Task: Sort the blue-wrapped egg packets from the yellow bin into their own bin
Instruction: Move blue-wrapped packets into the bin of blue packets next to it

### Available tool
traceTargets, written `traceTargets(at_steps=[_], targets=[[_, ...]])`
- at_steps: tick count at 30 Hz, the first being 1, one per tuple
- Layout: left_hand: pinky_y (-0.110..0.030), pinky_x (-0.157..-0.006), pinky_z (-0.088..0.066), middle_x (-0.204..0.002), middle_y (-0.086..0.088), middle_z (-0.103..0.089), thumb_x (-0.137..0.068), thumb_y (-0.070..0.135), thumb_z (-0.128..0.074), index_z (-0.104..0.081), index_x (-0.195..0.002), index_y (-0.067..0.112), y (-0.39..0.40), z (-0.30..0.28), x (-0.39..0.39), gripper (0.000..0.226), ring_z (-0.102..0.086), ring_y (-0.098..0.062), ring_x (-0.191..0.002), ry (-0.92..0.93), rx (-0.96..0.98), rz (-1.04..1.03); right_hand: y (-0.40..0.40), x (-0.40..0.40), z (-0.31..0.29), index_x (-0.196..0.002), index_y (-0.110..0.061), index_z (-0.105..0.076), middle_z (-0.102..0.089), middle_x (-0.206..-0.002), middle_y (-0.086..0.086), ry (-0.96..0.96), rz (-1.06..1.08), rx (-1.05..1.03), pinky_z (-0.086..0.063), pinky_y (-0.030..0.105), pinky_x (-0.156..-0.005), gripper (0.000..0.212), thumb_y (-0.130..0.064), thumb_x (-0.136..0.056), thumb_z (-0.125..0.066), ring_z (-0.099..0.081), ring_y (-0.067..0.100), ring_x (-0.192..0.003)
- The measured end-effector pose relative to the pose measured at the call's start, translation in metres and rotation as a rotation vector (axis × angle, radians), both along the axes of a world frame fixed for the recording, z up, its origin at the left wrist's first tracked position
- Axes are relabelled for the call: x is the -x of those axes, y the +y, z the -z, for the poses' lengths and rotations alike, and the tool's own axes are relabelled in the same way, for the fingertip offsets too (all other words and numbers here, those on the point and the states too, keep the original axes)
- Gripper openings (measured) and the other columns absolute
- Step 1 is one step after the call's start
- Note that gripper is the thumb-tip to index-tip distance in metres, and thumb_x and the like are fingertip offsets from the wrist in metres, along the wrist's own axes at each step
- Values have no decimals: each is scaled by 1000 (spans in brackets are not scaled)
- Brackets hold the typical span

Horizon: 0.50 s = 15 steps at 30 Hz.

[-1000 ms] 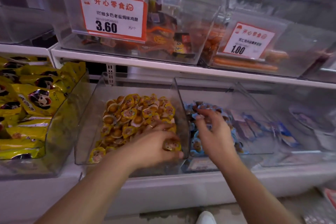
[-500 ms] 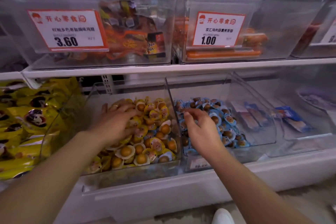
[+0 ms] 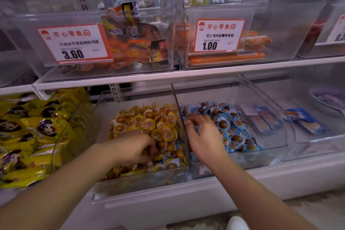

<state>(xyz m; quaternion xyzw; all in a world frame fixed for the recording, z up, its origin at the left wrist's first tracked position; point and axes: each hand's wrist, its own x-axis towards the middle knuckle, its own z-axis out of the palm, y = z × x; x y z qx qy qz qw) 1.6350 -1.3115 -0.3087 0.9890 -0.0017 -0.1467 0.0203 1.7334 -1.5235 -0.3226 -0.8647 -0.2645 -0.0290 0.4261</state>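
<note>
The clear bin of yellow-wrapped egg packets (image 3: 149, 123) stands at the middle of the lower shelf. A few blue-wrapped packets (image 3: 172, 163) lie mixed in at its front right corner. My left hand (image 3: 133, 148) is dug into the front of this pile, and its fingers curl round packets; which ones is hidden. Just to the right, a second clear bin (image 3: 268, 129) holds the blue-wrapped egg packets (image 3: 231, 127). Over that bin's left side my right hand (image 3: 203, 134) touches the blue pile with loosely spread fingers and holds nothing.
Yellow snack bags (image 3: 31, 136) fill the bin on the left. Flat blue packs (image 3: 306, 121) lie in bins to the right. The upper shelf (image 3: 168, 76) carries clear bins with price tags 3.60 (image 3: 73, 43) and 1.00 (image 3: 218, 35), overhanging the lower bins.
My left hand has moved from the back of the yellow pile to its front and curled its fingers into it. My right hand has stayed on the blue pile.
</note>
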Motion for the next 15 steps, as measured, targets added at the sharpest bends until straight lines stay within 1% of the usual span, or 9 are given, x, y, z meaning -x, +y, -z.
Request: traceTargets(at_steps=[2,3,4,6,8,10,12,14,15], targets=[[-24,-61,-42,-87,15,-64,-74,49,-77,-65,-104,34,7,-4,1,36,-57,-7,-81,22,-46,-30,2,0,0,-121,-17,-66,-60,-124,5,-13,6,5,-43,33,-88,30,-30,-101,-47,-55,25,-115],[-24,-64,-44,-90,14,-67,-75,48,-77,-65,-109,33,8,-6,0,38,-59,-8,-83,14,-43,-46,3,0,0,-119,-17,-67,-61,-122,5,-15,6,1,-43,33,-88,30,-29,-101,-47,-55,25,-114],[-25,-70,-48,-95,13,-68,-76,50,-75,-64,-113,33,5,-8,-1,42,-62,-9,-87,0,-14,-60,3,0,0,-118,-17,-67,-62,-121,5,-16,6,-3,-43,33,-87,29,-28,-101,-47,-56,24,-113],[-30,-81,-54,-104,15,-68,-74,65,-69,-62,-121,33,-12,-8,-4,57,-63,-8,-93,-8,129,-83,3,0,0,-116,-17,-68,-62,-118,4,-24,9,-3,-43,32,-86,28,-27,-101,-47,-56,24,-111],[-34,-84,-55,-109,13,-67,-71,73,-65,-62,-120,31,-34,-4,-9,65,-63,-9,-95,-10,221,-58,3,0,0,-115,-16,-68,-62,-117,4,-37,10,-8,-43,32,-85,27,-27,-101,-47,-56,23,-110],[-36,-82,-55,-105,8,-67,-76,61,-67,-62,-109,28,-51,2,-14,47,-63,-14,-92,-32,216,10,3,0,1,-114,-15,-68,-63,-116,3,-42,7,-13,-43,32,-84,27,-26,-101,-47,-56,23,-109],[-35,-81,-55,-101,7,-66,-81,51,-68,-61,-101,31,-58,5,-17,29,-62,-16,-92,-15,210,38,4,1,2,-113,-16,-67,-62,-116,2,-36,6,-16,-43,32,-82,28,-28,-101,-46,-57,22,-107],[-32,-77,-51,-97,8,-61,-83,50,-67,-55,-97,35,-58,5,-19,24,-58,-17,-90,25,196,48,3,1,2,-113,-16,-67,-62,-115,1,-39,8,-10,-43,31,-80,28,-29,-101,-45,-57,22,-105],[-32,-76,-50,-97,7,-60,-84,51,-66,-53,-98,35,-56,5,-18,25,-57,-18,-89,36,178,57,4,1,2,-113,-16,-67,-62,-114,1,-41,9,-6,-43,31,-79,28,-29,-102,-44,-57,21,-105]])
